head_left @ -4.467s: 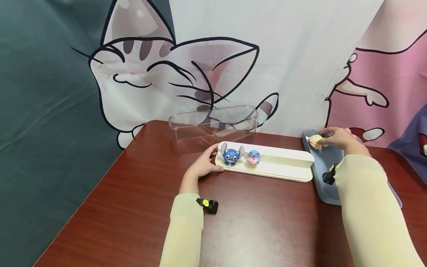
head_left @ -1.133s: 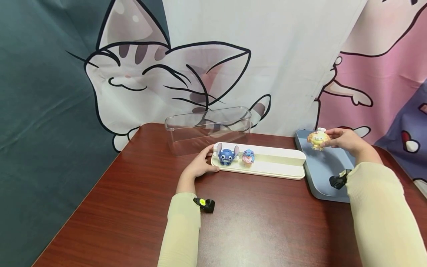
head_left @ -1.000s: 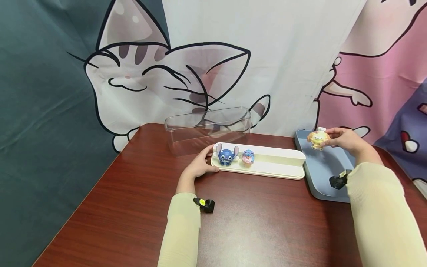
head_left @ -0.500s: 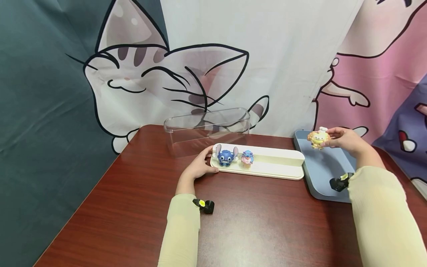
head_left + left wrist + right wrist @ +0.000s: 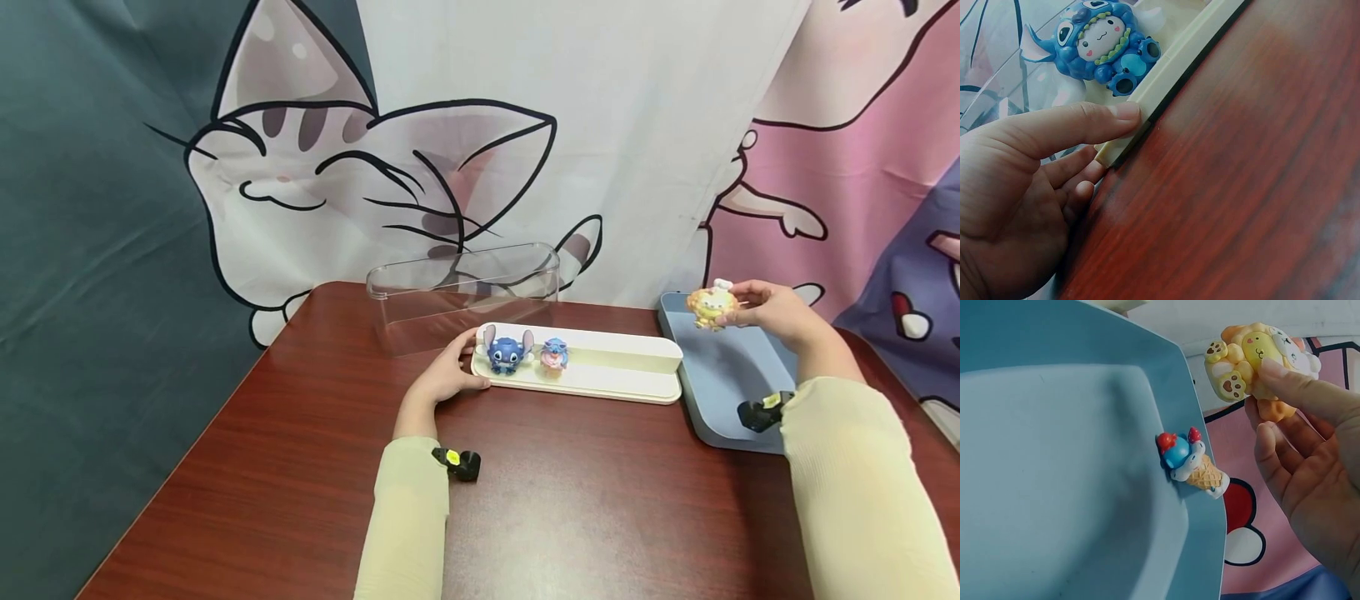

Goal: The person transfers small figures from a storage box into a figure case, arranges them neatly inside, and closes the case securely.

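Observation:
My left hand (image 5: 442, 377) grips the left end of a long cream display base (image 5: 626, 382), thumb on its front edge and fingers round the end. On the base stand a blue big-eared figurine (image 5: 506, 355) and, to its right, a smaller blue figurine with a pink-and-tan cupcake (image 5: 554, 357). Over the far part of a blue-grey tray (image 5: 723, 400), my right hand (image 5: 776, 315) pinches a yellow figurine with a white chef's hat (image 5: 711, 307) between thumb and fingers. The right wrist view shows paw prints on the feet of this yellow figurine (image 5: 1250, 362).
Behind the base stands a clear plastic cover (image 5: 465, 296), close to the printed cat curtain (image 5: 637, 150). Inside the tray, an ice-cream-cone figurine (image 5: 1196, 464) lies against the wall. The tray sits right at the base's right end on the brown table (image 5: 585, 500).
Since the earliest frame, my right hand has raised the yellow figurine from the tray and turned it upright. Lately it has risen slightly. My left hand keeps its grip on the base.

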{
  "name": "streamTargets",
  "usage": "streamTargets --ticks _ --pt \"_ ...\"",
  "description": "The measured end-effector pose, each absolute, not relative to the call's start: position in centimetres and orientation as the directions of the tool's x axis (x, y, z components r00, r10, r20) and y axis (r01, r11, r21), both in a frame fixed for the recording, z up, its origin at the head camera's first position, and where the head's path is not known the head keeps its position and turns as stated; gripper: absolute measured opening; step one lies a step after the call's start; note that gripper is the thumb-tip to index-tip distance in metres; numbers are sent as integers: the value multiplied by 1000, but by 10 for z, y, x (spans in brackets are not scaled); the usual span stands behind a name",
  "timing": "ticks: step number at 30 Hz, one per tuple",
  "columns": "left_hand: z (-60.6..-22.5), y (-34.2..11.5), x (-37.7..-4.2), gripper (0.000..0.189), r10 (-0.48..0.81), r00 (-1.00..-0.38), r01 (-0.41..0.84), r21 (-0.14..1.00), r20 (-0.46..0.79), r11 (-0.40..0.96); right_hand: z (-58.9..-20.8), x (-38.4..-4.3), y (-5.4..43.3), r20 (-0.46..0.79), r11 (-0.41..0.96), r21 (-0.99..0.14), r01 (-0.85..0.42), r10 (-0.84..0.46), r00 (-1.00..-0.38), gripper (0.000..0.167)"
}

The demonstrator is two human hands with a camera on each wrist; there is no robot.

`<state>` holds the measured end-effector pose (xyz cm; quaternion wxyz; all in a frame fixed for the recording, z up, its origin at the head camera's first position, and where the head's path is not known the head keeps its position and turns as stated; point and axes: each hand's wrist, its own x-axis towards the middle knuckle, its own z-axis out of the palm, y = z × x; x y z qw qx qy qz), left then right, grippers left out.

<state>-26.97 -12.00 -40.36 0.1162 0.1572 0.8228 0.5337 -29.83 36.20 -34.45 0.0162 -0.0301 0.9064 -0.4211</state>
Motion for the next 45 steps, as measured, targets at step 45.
streamTargets --ticks 45 --pt "-439 -123 -293 95 349 -937 138 909 -9 393 -322 -296 318 37 689 -720 -85 -85 -996 51"
